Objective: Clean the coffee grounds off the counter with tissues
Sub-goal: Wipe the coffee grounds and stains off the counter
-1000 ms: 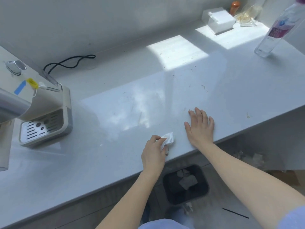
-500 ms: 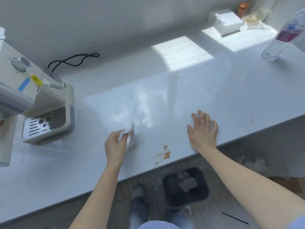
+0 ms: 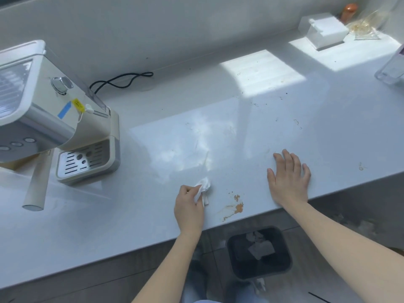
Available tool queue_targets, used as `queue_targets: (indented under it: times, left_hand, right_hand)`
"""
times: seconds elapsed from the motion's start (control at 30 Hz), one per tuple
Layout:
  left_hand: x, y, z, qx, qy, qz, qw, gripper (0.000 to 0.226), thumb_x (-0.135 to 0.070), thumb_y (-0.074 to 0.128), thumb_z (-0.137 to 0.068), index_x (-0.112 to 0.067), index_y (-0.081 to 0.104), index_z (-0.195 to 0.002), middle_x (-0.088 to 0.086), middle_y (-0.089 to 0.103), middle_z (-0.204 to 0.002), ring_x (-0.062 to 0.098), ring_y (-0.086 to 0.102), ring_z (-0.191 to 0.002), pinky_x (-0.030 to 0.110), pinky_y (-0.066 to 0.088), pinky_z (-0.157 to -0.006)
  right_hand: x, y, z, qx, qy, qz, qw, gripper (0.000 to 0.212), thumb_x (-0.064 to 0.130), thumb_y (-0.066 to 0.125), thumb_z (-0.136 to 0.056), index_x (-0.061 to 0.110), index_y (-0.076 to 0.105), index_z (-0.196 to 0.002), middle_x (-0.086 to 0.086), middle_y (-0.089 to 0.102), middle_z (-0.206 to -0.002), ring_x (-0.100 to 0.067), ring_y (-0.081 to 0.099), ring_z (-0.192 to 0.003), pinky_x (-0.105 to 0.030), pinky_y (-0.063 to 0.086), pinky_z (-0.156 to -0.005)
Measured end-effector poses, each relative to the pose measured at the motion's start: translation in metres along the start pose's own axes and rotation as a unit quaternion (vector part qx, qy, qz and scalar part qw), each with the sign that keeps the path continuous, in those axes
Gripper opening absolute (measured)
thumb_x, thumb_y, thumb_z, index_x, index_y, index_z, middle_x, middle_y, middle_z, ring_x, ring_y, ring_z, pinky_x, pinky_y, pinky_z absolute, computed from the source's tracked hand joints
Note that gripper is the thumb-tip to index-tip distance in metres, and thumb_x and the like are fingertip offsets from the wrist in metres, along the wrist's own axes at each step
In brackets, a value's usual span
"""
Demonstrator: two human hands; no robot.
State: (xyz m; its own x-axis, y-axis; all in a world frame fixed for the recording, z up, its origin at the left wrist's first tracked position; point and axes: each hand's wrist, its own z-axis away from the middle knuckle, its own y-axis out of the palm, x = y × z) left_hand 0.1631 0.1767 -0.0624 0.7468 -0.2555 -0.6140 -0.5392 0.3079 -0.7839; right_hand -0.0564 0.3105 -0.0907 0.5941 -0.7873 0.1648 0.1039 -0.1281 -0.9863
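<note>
My left hand (image 3: 189, 207) grips a crumpled white tissue (image 3: 202, 189) and presses it on the white counter (image 3: 153, 215) near the front edge. Just right of the tissue lies a brown smear of coffee grounds (image 3: 235, 206). Small dark specks (image 3: 254, 104) and faint rings dot the counter farther back. My right hand (image 3: 288, 178) lies flat on the counter, fingers straight, to the right of the smear.
A cream coffee machine (image 3: 50, 127) with a drip tray (image 3: 84, 160) stands at the left, its black cord (image 3: 122, 80) behind it. A white tissue box (image 3: 323, 33) and a clear bottle (image 3: 391, 71) sit at the back right. A black bin (image 3: 260, 252) holding used tissues stands on the floor below the edge.
My left hand with the tissue swept left from beside my right hand, uncovering the brown smear, then came back right towards it. My right hand stayed flat in place.
</note>
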Motion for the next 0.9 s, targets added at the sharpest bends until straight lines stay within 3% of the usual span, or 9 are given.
queue_targets:
  times: [0.2, 0.3, 0.37, 0.5, 0.63, 0.8, 0.9]
  left_hand:
    - [-0.040, 0.020, 0.009, 0.063, -0.007, 0.087, 0.994, 0.023, -0.031, 0.057, -0.092, -0.018, 0.070, -0.105, -0.007, 0.053, -0.090, 0.006, 0.053, -0.073, 0.013, 0.035, -0.057]
    - [-0.024, -0.007, -0.008, 0.000, -0.012, 0.107, 0.994, 0.026, -0.031, 0.059, -0.090, -0.015, 0.069, -0.108, -0.005, 0.055, -0.091, 0.004, 0.052, -0.074, 0.016, 0.036, -0.058]
    - [0.002, -0.030, -0.028, -0.056, -0.024, 0.070, 0.996, 0.024, -0.026, 0.061, -0.089, -0.012, 0.071, -0.106, 0.001, 0.057, -0.092, 0.018, 0.058, -0.080, 0.024, 0.037, -0.063]
    - [0.056, -0.061, -0.060, -0.100, -0.075, -0.014, 0.992, 0.025, -0.028, 0.057, -0.091, -0.013, 0.071, -0.105, 0.009, 0.058, -0.098, 0.030, 0.059, -0.088, 0.028, 0.036, -0.069]
    - [0.054, -0.049, -0.058, -0.101, -0.061, -0.043, 0.992, 0.022, -0.022, 0.058, -0.090, -0.014, 0.070, -0.107, 0.003, 0.053, -0.091, 0.021, 0.053, -0.074, 0.029, 0.035, -0.064]
    - [0.001, -0.002, -0.019, -0.021, 0.026, -0.032, 0.999, 0.023, -0.012, 0.066, -0.084, -0.016, 0.071, -0.106, -0.001, 0.054, -0.088, 0.018, 0.052, -0.067, 0.021, 0.032, -0.051]
    - [-0.023, 0.017, 0.006, 0.039, 0.080, -0.008, 0.996, 0.025, -0.009, 0.066, -0.083, -0.019, 0.071, -0.105, -0.006, 0.053, -0.084, 0.012, 0.049, -0.066, 0.018, 0.035, -0.051]
  right_hand:
    - [0.000, 0.000, 0.001, -0.011, 0.000, -0.013, 1.000, 0.050, 0.033, 0.043, -0.095, 0.015, 0.037, -0.142, -0.008, 0.033, -0.152, -0.028, 0.028, -0.140, -0.051, 0.019, -0.111]
    - [0.002, -0.004, -0.008, -0.009, 0.007, -0.018, 1.000, 0.049, 0.031, 0.048, -0.092, 0.014, 0.042, -0.137, -0.013, 0.040, -0.144, -0.031, 0.034, -0.132, -0.053, 0.022, -0.108]
    - [0.005, -0.008, -0.019, 0.004, -0.024, -0.007, 1.000, 0.048, 0.032, 0.043, -0.092, 0.016, 0.040, -0.138, -0.013, 0.041, -0.140, -0.032, 0.034, -0.129, -0.055, 0.018, -0.110]
    - [0.004, -0.002, -0.024, 0.063, -0.114, 0.037, 0.991, 0.055, 0.036, 0.016, -0.098, 0.029, 0.010, -0.152, 0.000, 0.012, -0.161, -0.020, 0.006, -0.148, -0.050, 0.001, -0.118]
    - [0.002, -0.001, -0.025, 0.070, -0.103, 0.005, 0.992, 0.056, 0.039, 0.016, -0.097, 0.033, 0.006, -0.152, 0.003, 0.005, -0.162, -0.015, -0.002, -0.149, -0.047, -0.001, -0.120]
    - [0.003, -0.004, -0.024, 0.078, -0.100, -0.002, 0.992, 0.056, 0.038, 0.019, -0.098, 0.033, 0.006, -0.152, 0.005, 0.004, -0.162, -0.014, -0.003, -0.149, -0.046, -0.002, -0.120]
    - [0.003, -0.005, -0.025, 0.081, -0.099, -0.007, 0.992, 0.056, 0.038, 0.021, -0.098, 0.034, 0.007, -0.152, 0.005, 0.003, -0.162, -0.014, -0.004, -0.149, -0.046, -0.002, -0.120]
